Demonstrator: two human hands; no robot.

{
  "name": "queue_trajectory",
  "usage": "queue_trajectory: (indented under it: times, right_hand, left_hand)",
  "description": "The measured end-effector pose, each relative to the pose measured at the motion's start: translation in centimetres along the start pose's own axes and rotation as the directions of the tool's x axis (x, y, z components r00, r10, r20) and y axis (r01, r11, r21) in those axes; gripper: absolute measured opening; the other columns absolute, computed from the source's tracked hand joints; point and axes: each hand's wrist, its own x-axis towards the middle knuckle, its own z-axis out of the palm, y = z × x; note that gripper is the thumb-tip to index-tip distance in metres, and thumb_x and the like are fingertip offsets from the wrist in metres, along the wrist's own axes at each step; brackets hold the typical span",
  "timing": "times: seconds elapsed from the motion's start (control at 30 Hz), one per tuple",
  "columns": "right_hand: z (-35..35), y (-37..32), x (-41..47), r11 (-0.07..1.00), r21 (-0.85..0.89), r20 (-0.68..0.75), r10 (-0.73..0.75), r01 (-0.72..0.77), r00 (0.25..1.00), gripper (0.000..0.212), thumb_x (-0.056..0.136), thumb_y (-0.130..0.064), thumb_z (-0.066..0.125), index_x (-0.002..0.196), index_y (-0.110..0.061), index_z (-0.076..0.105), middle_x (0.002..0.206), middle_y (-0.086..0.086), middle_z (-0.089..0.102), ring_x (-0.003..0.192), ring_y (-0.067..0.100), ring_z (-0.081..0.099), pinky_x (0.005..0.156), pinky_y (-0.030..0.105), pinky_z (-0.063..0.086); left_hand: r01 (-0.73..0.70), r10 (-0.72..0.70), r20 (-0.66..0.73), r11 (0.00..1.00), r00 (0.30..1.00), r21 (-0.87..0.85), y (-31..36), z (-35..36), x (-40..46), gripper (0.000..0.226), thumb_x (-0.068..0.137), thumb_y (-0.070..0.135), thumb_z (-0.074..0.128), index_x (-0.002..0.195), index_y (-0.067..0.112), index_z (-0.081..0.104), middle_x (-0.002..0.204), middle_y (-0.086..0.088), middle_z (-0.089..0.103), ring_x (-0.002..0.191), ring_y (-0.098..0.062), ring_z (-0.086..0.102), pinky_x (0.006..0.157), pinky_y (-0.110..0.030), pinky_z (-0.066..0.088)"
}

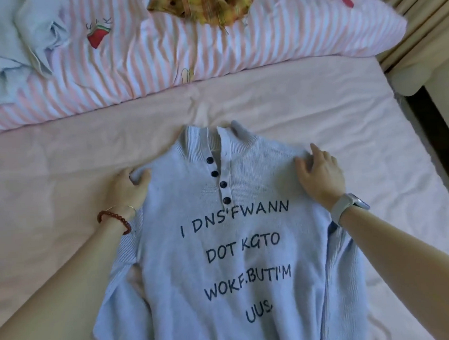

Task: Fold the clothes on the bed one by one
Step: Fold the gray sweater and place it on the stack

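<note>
A light blue knit sweater (186, 260) with dark buttons and dark printed letters lies face up on the pink bed sheet (53, 175), collar pointing away from me. My left hand (128, 189) pinches the sweater's left shoulder, thumb on top of the fabric. My right hand (320, 173) rests on the right shoulder, fingers spread, thumb on the knit; whether it grips the fabric is unclear. Both sleeves hang down along the body of the sweater.
A pink-and-white striped duvet (163, 55) is bunched along the far side of the bed. On it lie a yellow-green plaid garment (207, 7) and a pale blue garment (8, 50) at the far left. The bed's right edge meets beige curtains (422, 30).
</note>
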Motion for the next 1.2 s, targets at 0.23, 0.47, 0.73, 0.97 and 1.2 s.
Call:
queue_trajectory:
  times: [0.23, 0.47, 0.73, 0.97, 1.2]
  right_hand:
    - [-0.8, -1.0, 4.3, 0.978, 0.062, -0.341, -0.167, 0.199, 0.925, 0.027, 0.097, -0.03, 0.045, 0.102, -0.003, 0.048, 0.105, 0.017, 0.056, 0.073, 0.04, 0.055, 0.063, 0.036, 0.033]
    - [0.1, 0.2, 5.9, 0.998, 0.032, 0.017, -0.062, 0.062, 0.998, 0.048, 0.09, -0.046, 0.05, 0.125, -0.014, 0.044, 0.124, 0.012, 0.048, 0.11, 0.033, 0.049, 0.087, 0.045, 0.043]
    - [-0.2, 6.1, -6.3, 0.843, 0.506, -0.229, 0.333, -0.18, 0.915, 0.032, 0.097, -0.019, 0.04, 0.127, -0.01, 0.049, 0.106, -0.003, 0.051, 0.101, 0.023, 0.051, 0.087, 0.037, 0.042]
    - [1.4, 11.0, -15.5, 0.795, 0.409, 0.058, 0.468, -0.449, 0.882, 0.011, 0.093, -0.02, 0.048, 0.089, -0.009, 0.049, 0.068, 0.002, 0.053, 0.071, 0.029, 0.051, 0.058, 0.033, 0.029]
    - [-8.1, 16.0, -9.9, 0.879, 0.379, -0.162, 0.369, -0.288, 0.915, 0.015, 0.087, -0.012, 0.055, 0.1, -0.01, 0.063, 0.099, 0.011, 0.065, 0.09, 0.029, 0.059, 0.069, 0.028, 0.035]
  left_hand:
    - [-0.264, 0.252, -0.387, 0.964, 0.887, 0.023, 1.7, 0.2, 1.9, 0.02, 0.092, 0.021, 0.054, 0.094, 0.001, 0.056, 0.096, -0.017, 0.062, 0.086, -0.032, 0.056, 0.067, -0.026, 0.031]
    - [-0.031, 0.136, -0.28, 0.936, 0.95, 0.35, 2.7, 3.1, 0.9, 0.045, 0.091, 0.021, 0.05, 0.134, 0.01, 0.043, 0.135, -0.023, 0.039, 0.123, -0.038, 0.036, 0.1, -0.05, 0.023]
    - [-0.595, 0.576, 0.18, 0.701, 0.798, 0.393, 6.8, 10.9, -15.1, 0.054, 0.083, 0.04, 0.041, 0.132, 0.02, 0.051, 0.142, -0.014, 0.043, 0.129, -0.04, 0.041, 0.102, -0.064, 0.023]
    - [-0.626, 0.424, 0.48, 0.653, 0.768, 0.426, 9.7, 14.0, -18.6, 0.056, 0.078, 0.037, 0.064, 0.131, 0.028, 0.052, 0.142, -0.011, 0.043, 0.132, -0.039, 0.035, 0.099, -0.073, 0.017]
    - [-0.735, 0.612, 0.409, 0.601, 0.676, 0.314, 18.5, 13.5, -15.1, 0.043, 0.085, 0.021, 0.061, 0.126, 0.008, 0.055, 0.143, -0.016, 0.04, 0.132, -0.035, 0.035, 0.107, -0.061, 0.023]
